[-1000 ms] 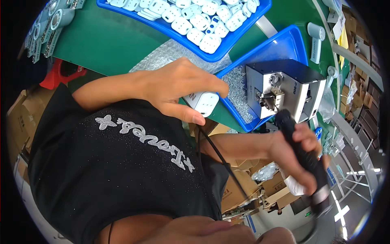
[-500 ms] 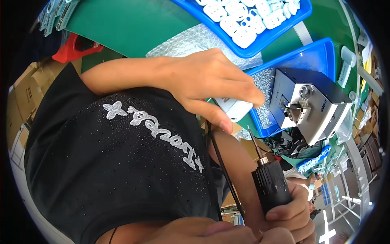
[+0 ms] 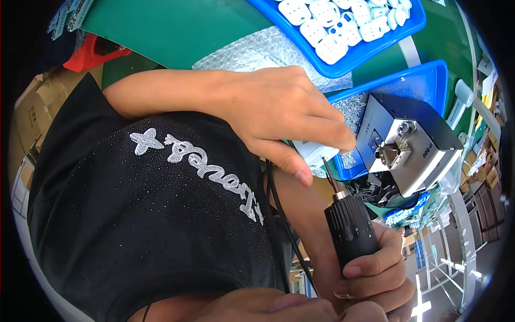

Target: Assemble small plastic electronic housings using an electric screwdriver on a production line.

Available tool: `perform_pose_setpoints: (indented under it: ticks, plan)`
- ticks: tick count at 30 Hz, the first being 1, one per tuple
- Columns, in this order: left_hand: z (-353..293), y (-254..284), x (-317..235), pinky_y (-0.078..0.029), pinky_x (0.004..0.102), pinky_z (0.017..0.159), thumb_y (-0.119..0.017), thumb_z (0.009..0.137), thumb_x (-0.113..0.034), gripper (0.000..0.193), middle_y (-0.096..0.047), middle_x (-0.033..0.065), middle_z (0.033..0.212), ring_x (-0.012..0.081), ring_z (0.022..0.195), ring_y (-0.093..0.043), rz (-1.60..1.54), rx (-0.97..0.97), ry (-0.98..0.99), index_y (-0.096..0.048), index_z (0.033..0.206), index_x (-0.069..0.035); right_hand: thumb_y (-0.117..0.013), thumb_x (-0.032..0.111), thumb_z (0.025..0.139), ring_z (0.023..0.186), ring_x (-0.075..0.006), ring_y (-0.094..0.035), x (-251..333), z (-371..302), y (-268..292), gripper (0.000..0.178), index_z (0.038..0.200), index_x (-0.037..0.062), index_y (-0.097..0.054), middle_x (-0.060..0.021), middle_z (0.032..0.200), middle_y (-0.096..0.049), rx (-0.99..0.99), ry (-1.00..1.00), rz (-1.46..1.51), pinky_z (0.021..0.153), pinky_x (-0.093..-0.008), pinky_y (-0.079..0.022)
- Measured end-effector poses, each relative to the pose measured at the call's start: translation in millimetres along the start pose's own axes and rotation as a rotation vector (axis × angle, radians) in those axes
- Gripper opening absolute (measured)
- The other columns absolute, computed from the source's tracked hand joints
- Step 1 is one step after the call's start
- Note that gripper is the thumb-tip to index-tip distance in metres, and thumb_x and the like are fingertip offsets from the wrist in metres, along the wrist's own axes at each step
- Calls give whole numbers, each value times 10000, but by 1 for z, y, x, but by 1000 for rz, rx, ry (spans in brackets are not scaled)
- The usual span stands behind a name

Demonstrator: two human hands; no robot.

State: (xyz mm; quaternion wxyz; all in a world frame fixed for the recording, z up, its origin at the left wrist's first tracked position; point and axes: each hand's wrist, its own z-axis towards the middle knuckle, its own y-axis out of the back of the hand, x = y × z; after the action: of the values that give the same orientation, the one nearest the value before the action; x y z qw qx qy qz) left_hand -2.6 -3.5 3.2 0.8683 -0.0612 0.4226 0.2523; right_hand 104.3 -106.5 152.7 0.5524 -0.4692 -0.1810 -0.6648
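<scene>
My left hand [image 3: 289,115] reaches in from the left and is closed on a small white plastic housing [image 3: 316,152], its thumb on the near side and fingers over the far side. The fingers hide much of the housing. Lower right, my right hand [image 3: 378,273] wraps round the black body of an electric screwdriver [image 3: 351,228]. The driver's thin bit points up and away, its tip at the near edge of the housing; whether it sits on a screw is too small to tell. A black cable runs beside my right forearm.
Beyond my left hand lies bubble wrap [image 3: 230,56] on the green table [image 3: 155,32]. A blue tray [image 3: 337,70] of white housings stands at the back. Right of it, another blue tray [image 3: 437,80] holds loose screws [image 3: 351,110] and a boxy metal screw feeder [image 3: 410,145].
The screwdriver has moved slightly up and left, and its bit tip now meets the white housing. My left hand, still holding the housing, has shifted a little right and down.
</scene>
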Motion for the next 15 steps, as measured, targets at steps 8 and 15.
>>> perform_pose_setpoints:
  ticks: [8, 15]
  plan:
    - [3, 1, 0, -466, 336, 491, -647, 854, -530, 591, -599, 91, 807, 248, 631, -617, 18, 53, 33, -612, 1058, 24, -457, 588, 919, 461, -143, -439, 0, 7, 26, 568, 1097, 51, -500, -14, 666, -475, -295, 270, -243, 445, -315, -386]
    - [1, -3, -1, -465, 344, 492, -663, 839, -521, 579, -597, 88, 799, 258, 629, -617, 25, 0, 32, -614, 1031, 23, -373, 892, 771, 438, -141, -385, -42, 23, 93, 846, 922, 68, -495, -37, 609, -405, -797, 143, -788, 437, -300, -348]
